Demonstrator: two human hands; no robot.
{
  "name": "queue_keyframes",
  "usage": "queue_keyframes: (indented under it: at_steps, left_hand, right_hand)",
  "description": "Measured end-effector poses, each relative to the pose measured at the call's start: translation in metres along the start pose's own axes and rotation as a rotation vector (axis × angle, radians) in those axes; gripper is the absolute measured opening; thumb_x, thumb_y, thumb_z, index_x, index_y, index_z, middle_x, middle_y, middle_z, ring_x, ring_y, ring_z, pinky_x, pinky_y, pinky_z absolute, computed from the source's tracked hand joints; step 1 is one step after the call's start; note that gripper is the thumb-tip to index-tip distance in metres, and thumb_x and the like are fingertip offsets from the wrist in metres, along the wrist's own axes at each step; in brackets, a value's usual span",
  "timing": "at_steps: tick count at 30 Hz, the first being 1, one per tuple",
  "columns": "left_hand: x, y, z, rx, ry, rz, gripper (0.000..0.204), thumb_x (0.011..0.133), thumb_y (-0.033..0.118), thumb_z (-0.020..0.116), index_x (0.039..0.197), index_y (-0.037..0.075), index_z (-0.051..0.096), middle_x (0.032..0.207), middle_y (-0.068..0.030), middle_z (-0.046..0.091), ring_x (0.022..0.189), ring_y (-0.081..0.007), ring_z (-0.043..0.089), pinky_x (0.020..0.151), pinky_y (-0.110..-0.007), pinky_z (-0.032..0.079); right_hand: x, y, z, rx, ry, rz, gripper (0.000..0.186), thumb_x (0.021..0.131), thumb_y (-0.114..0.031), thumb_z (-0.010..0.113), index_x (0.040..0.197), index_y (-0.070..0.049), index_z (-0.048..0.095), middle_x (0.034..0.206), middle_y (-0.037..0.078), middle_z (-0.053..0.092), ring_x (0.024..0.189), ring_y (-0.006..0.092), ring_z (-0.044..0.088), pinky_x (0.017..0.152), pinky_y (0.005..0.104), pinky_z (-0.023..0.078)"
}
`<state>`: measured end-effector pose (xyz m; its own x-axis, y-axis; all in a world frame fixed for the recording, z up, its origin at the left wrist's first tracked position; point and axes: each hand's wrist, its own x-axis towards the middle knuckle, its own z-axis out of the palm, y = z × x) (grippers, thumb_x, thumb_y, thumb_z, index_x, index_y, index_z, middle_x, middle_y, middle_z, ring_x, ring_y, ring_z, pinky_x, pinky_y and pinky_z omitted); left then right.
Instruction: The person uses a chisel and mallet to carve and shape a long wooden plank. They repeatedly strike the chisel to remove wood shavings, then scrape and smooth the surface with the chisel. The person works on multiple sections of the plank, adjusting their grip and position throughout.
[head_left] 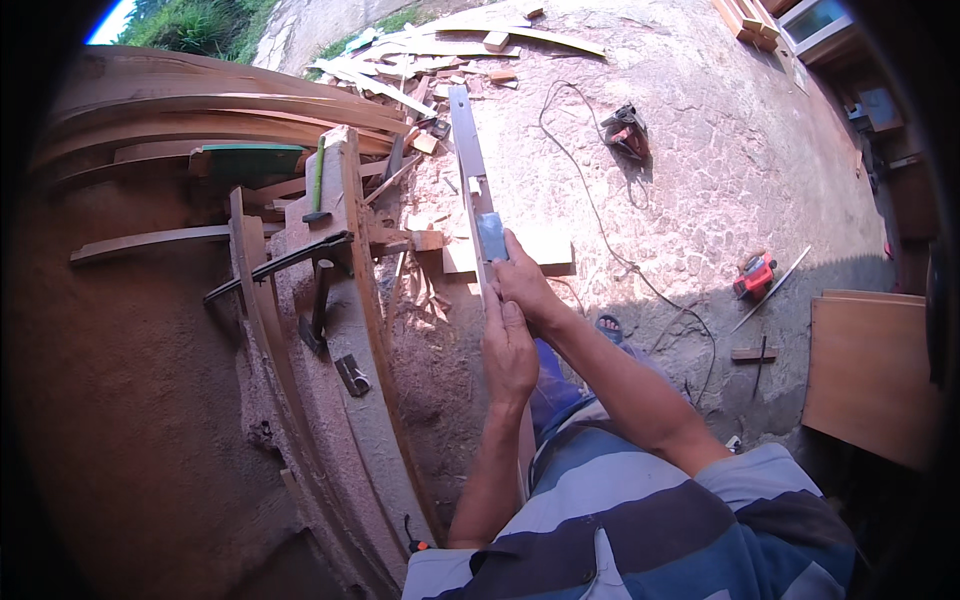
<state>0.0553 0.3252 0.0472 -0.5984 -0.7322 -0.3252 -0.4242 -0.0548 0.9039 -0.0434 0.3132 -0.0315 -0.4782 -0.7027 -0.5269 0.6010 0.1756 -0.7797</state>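
A long, narrow wooden plank [467, 140] runs away from my body, its near part passing beside my waist. My left hand [510, 355] is closed on its side, thumb lying along the top. Just ahead, my right hand [525, 285] presses a flat blue piece [491, 237] against the plank. That piece resembles a folded sheet of sandpaper, though its kind is not certain. The right fingertips are partly hidden. Beyond the blue piece sits a small pale block or notch [475, 185] on the plank.
On the left, a rough bench [375, 400] carries a green-handled hammer [318, 180] and another hammer [318, 305]. Curved boards [220, 115] are stacked behind it. A corded power tool [627, 132], a red tool [755, 275] and offcuts [430, 45] lie on the ground. Brown panels [865, 370] stand right.
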Motion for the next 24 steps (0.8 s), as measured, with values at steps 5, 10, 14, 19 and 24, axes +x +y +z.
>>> queue_keyframes:
  at_steps: [5, 10, 14, 19, 24]
  left_hand:
    - [0.008, -0.006, -0.005, -0.077, 0.004, 0.026, 0.058, 0.112, 0.03, 0.032, 0.157, -0.006, 0.029, 0.148, -0.0319, 0.049, 0.133, -0.0422, 0.055, 0.108, -0.042, 0.047]
    - [0.018, -0.008, -0.001, 0.136, 0.045, 0.087, 0.058, 0.112, 0.028, 0.032, 0.156, -0.008, 0.028, 0.149, -0.0319, 0.049, 0.135, -0.0402, 0.054, 0.109, -0.041, 0.046]
    - [0.023, -0.01, 0.002, -0.078, 0.018, 0.09, 0.058, 0.111, 0.028, 0.034, 0.155, -0.01, 0.03, 0.151, -0.0323, 0.046, 0.138, -0.04, 0.051, 0.109, -0.041, 0.046]
    - [0.019, -0.008, 0.002, 0.053, 0.06, 0.086, 0.055, 0.111, 0.024, 0.033, 0.153, -0.01, 0.034, 0.147, -0.0288, 0.05, 0.134, -0.0336, 0.053, 0.109, -0.039, 0.045]
    - [0.02, 0.001, -0.002, -0.004, 0.035, 0.031, 0.053, 0.111, 0.024, 0.033, 0.153, -0.009, 0.036, 0.142, -0.0272, 0.055, 0.129, -0.0305, 0.057, 0.107, -0.038, 0.046]
  right_hand:
    - [0.009, -0.007, 0.003, -0.165, 0.041, -0.029, 0.074, 0.1, -0.019, 0.045, 0.163, 0.0, 0.012, 0.13, 0.027, 0.057, 0.095, 0.0246, 0.063, 0.087, 0.0368, 0.052]
    - [0.024, -0.013, -0.003, -0.154, 0.031, 0.0, 0.074, 0.098, -0.021, 0.045, 0.162, 0.001, 0.015, 0.143, 0.035, 0.05, 0.118, 0.034, 0.062, 0.103, 0.0397, 0.047]
    - [0.021, -0.015, -0.002, -0.234, 0.069, -0.115, 0.074, 0.098, -0.02, 0.045, 0.163, 0.001, 0.015, 0.132, 0.032, 0.059, 0.109, 0.029, 0.064, 0.096, 0.0371, 0.05]
    - [0.005, -0.02, 0.002, -0.184, 0.052, 0.016, 0.076, 0.096, -0.016, 0.045, 0.163, 0.001, 0.014, 0.123, 0.027, 0.062, 0.091, 0.0205, 0.063, 0.08, 0.0342, 0.053]
    - [0.011, -0.015, 0.0, -0.063, -0.006, -0.041, 0.076, 0.097, -0.015, 0.045, 0.164, -0.001, 0.012, 0.132, 0.027, 0.057, 0.087, 0.0196, 0.062, 0.081, 0.034, 0.053]
